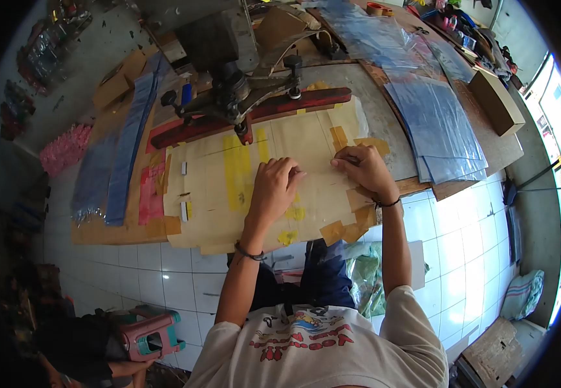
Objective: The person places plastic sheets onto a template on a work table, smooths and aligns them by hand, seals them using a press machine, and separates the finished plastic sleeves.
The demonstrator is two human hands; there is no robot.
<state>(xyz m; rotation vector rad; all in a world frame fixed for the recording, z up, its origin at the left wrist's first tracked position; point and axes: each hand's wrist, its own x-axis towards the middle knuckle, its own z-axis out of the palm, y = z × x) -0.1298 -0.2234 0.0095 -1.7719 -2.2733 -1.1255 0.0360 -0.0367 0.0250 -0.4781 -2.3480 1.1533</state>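
Both hands are over a cream-coloured board patched with yellow and brown tape. My left hand is near its middle, with thumb and fingers drawn together in a pinch. Further right, my right hand has its fingers curled, thumb and forefinger together, close to the brown tape at the board's right side. Whatever either pinch holds is too thin or clear to make out. Just beyond the hands, a machine with a long red bar reaches across the board's far edge.
Stacks of bluish clear plastic sheets lie right and left on the table. A cardboard box stands at the right edge. Below left are a pink and green stool and another person's arm. Green plastic lies below the table.
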